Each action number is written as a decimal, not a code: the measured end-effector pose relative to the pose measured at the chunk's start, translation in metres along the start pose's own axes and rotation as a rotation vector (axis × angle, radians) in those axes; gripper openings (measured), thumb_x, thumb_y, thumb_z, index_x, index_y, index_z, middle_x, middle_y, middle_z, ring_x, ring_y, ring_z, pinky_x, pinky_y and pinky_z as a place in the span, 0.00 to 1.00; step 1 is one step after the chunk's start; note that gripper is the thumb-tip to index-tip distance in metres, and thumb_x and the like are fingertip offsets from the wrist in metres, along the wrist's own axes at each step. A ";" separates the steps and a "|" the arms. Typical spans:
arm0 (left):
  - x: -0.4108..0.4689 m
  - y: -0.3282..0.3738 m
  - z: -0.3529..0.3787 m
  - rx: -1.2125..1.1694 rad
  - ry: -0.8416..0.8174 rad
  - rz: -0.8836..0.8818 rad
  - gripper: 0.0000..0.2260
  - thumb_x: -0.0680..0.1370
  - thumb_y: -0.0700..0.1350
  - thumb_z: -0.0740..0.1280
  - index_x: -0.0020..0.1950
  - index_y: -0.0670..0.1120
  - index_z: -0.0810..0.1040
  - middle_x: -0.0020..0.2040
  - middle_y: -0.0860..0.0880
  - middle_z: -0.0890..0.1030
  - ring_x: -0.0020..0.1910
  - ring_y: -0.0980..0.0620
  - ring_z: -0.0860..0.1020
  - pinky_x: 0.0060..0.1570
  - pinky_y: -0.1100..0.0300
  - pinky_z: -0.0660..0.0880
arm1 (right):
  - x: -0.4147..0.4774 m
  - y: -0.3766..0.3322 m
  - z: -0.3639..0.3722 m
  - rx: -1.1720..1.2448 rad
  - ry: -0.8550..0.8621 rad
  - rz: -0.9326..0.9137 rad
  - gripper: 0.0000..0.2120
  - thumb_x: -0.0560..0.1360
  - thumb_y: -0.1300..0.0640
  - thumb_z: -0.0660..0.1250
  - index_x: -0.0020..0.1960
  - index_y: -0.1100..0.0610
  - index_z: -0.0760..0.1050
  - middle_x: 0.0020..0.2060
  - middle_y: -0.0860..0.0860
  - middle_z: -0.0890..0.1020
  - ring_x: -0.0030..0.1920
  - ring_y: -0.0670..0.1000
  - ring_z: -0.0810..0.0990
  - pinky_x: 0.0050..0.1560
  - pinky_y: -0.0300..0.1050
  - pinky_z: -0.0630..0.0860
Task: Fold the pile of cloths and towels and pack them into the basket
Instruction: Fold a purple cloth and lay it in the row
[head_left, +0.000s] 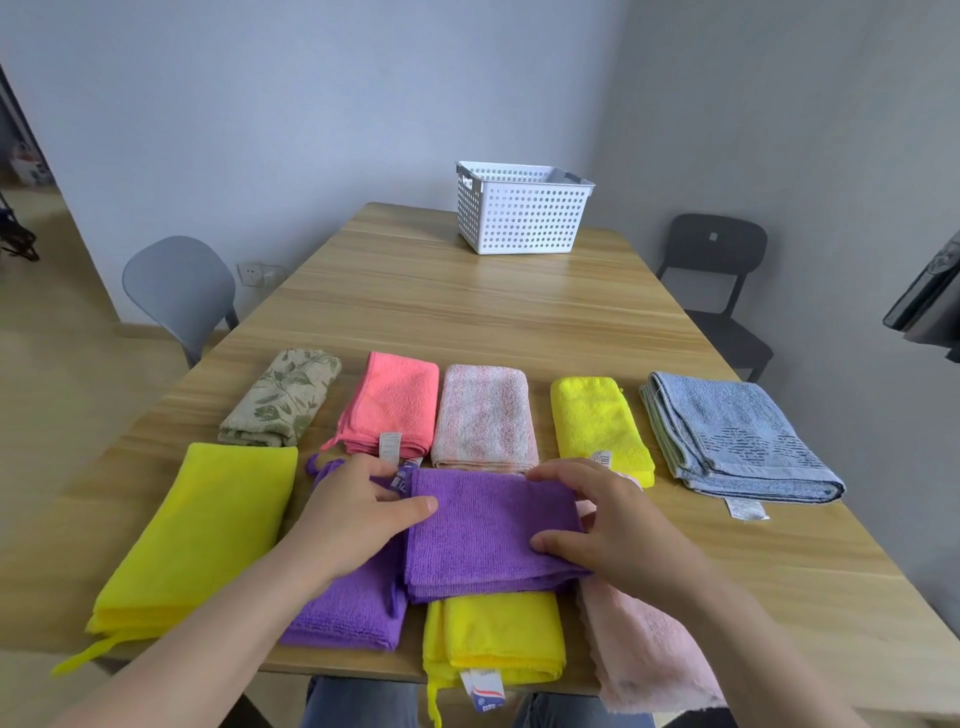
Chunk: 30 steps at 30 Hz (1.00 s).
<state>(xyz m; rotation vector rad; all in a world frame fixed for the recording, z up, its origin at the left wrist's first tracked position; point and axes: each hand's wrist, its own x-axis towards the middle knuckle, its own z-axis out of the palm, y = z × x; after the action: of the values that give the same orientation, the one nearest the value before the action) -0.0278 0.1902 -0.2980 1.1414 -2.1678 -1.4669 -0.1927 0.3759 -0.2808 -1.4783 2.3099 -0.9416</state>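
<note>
A folded purple cloth (483, 535) lies in front of me, on top of a folded yellow cloth (498, 636). My left hand (358, 514) touches its left edge with thumb and fingers, over a second purple cloth (353, 613). My right hand (602, 525) grips its right edge, thumb on top. A pink fluffy cloth (644, 649) lies under my right forearm. Behind stand a row of folded cloths: leaf-patterned (283, 397), coral (397, 402), pale pink (483, 415), yellow (597, 421), blue towel (737, 436). A large folded yellow cloth (202, 530) lies at the left. The white perforated basket (519, 210) stands at the table's far end.
The wooden table (467, 312) is bare between the cloth row and the basket. A grey chair (182, 291) stands at the left side, a black chair (717, 275) at the right. Walls close the far end.
</note>
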 end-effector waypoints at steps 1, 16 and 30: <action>-0.001 0.001 0.001 -0.057 0.003 -0.002 0.23 0.68 0.48 0.77 0.58 0.47 0.72 0.44 0.48 0.83 0.45 0.53 0.80 0.45 0.56 0.76 | -0.001 0.000 0.000 0.007 0.000 0.003 0.23 0.68 0.53 0.75 0.61 0.44 0.75 0.58 0.37 0.75 0.57 0.37 0.72 0.55 0.34 0.72; 0.003 0.006 0.003 0.264 0.058 0.220 0.35 0.69 0.51 0.75 0.72 0.47 0.62 0.60 0.49 0.74 0.57 0.49 0.76 0.60 0.57 0.70 | 0.022 -0.016 -0.006 -0.233 -0.191 0.057 0.38 0.66 0.45 0.76 0.72 0.47 0.65 0.67 0.42 0.71 0.67 0.44 0.67 0.58 0.32 0.62; -0.007 0.040 -0.005 -0.428 -0.087 0.191 0.23 0.62 0.48 0.74 0.56 0.48 0.77 0.50 0.38 0.81 0.47 0.46 0.81 0.54 0.46 0.76 | 0.019 -0.041 -0.004 0.040 0.060 -0.058 0.14 0.74 0.41 0.66 0.42 0.52 0.71 0.30 0.47 0.74 0.30 0.44 0.71 0.32 0.38 0.66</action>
<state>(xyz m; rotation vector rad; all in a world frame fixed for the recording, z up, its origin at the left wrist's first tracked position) -0.0377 0.1989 -0.2590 0.7162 -1.8246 -1.7999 -0.1733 0.3493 -0.2495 -1.5287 2.2861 -1.0554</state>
